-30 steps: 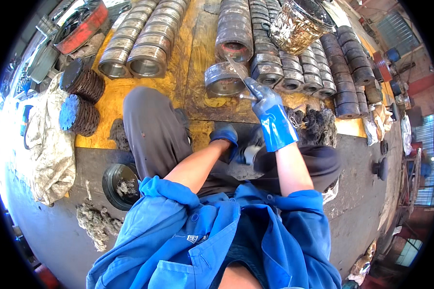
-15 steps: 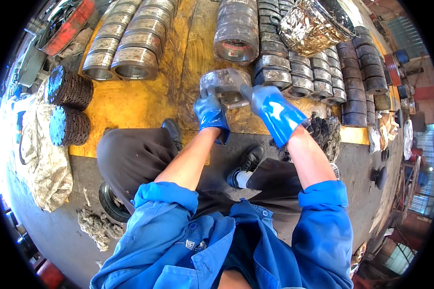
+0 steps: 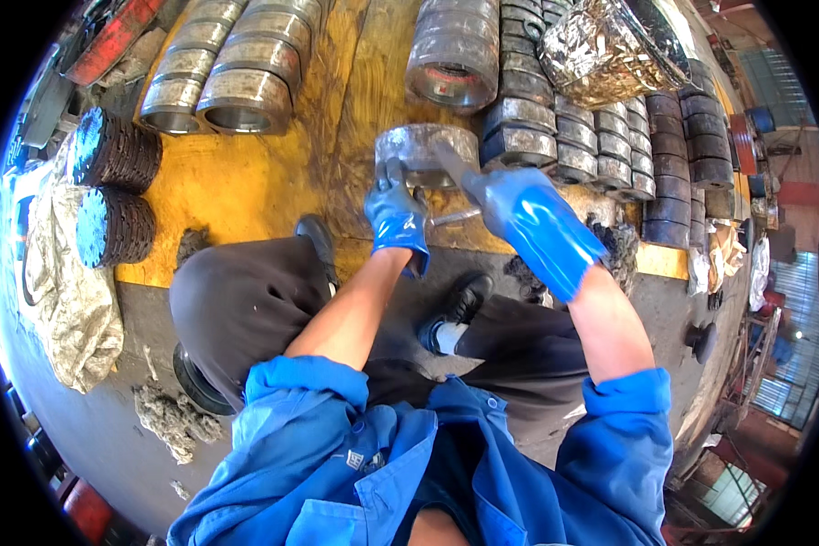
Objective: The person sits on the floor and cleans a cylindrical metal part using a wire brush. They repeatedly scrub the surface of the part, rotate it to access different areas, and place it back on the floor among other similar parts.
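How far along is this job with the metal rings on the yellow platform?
Many rings already lie in rows on the yellow platform. In hand: both gloved hands, left hand and right hand, grip one grey metal ring at the platform's near edge. How many are left cannot be told.

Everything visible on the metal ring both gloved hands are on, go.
The metal ring is a thick, dull-grey steel-looking cylinder with a hollow bore, worn and grimy. It sits on the yellow platform, apart from the stacked rows behind it. The left hand grips its lower left edge; the right hand reaches its right side, a finger laid across the top.
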The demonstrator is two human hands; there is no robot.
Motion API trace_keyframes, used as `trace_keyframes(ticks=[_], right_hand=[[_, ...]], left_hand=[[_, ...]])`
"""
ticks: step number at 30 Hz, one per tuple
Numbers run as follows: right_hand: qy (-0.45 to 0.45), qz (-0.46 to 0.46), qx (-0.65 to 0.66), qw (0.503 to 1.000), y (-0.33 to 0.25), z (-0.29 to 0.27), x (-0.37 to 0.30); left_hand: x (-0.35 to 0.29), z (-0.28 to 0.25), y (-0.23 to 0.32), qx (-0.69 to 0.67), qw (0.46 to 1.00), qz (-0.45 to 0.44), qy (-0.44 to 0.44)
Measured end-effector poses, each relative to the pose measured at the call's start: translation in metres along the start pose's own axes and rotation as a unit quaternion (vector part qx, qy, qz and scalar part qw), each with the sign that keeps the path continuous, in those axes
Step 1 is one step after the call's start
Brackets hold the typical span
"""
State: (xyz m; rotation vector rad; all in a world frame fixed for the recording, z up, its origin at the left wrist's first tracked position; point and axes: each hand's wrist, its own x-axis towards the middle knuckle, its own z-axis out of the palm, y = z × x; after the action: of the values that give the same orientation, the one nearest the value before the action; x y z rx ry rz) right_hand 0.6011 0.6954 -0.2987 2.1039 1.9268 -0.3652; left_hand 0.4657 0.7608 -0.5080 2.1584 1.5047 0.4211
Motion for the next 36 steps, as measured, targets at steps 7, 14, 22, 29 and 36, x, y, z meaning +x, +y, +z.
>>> trace_keyframes(ticks=[7,14,22,29,36], right_hand=[[0.000,-0.064,-0.014,0.998,-0.013,-0.020,0.006],[0.027,-0.078,-0.011,0.997,-0.009,-0.006,0.018],[-0.008,-0.098,-0.096,0.990,-0.024,-0.029,0.015],[-0.034,-0.091,-0.074,0.992,-0.014,-0.027,0.018],[-0.014,-0.151,-0.111,0.982,-0.013,-0.024,0.021]], left_hand=[[0.006,0.003,-0.010,-0.005,1.000,0.017,0.012],[0.010,0.001,-0.012,0.001,0.998,0.003,-0.060],[0.001,0.004,-0.008,-0.107,0.992,-0.056,-0.037],[0.009,-0.035,0.043,-0.269,0.934,0.204,0.119],[0.038,-0.012,0.052,-0.448,0.830,0.315,0.105]])
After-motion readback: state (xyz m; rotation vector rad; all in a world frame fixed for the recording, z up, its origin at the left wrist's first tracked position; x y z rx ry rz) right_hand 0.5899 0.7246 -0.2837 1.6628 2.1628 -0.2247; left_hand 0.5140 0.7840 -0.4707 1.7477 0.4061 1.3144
